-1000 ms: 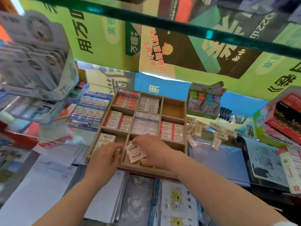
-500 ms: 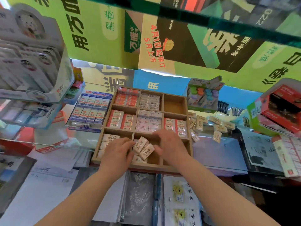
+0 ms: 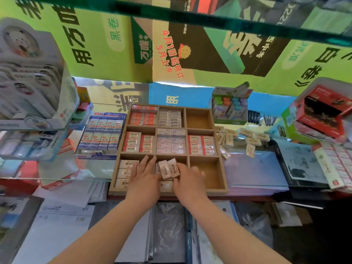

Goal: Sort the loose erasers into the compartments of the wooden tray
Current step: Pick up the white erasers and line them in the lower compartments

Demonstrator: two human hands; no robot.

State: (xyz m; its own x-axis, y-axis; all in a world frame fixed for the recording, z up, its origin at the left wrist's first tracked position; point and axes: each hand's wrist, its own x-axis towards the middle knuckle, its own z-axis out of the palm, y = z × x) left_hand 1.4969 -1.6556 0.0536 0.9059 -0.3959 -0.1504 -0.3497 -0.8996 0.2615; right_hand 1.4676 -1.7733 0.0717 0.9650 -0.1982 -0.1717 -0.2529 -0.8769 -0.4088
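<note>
The wooden tray (image 3: 216, 191) lies on the glass counter, split three by three. Most compartments hold rows of wrapped erasers; the top right and bottom right ones are bare. Over the bottom middle compartment, two cream erasers (image 3: 168, 169) stand tilted between my hands. My right hand (image 3: 189, 181) pinches them from the right with curled fingers. On their left, my left hand (image 3: 144, 178) lies with straight fingers over the divider and touches them. Several loose cream erasers (image 3: 231, 138) lie on the glass just right of the tray.
A box of 2B erasers (image 3: 101, 134) sits left of the tray, with display boxes (image 3: 32, 77) stacked beyond it. A box of coloured items (image 3: 230, 108) and a red and green carton (image 3: 322, 115) stand at the right. Papers and plastic sleeves lie under the glass.
Both hands have shifted slightly within the bottom row of the tray. The erasers that my right hand held flat now stand tilted upright between the two hands.
</note>
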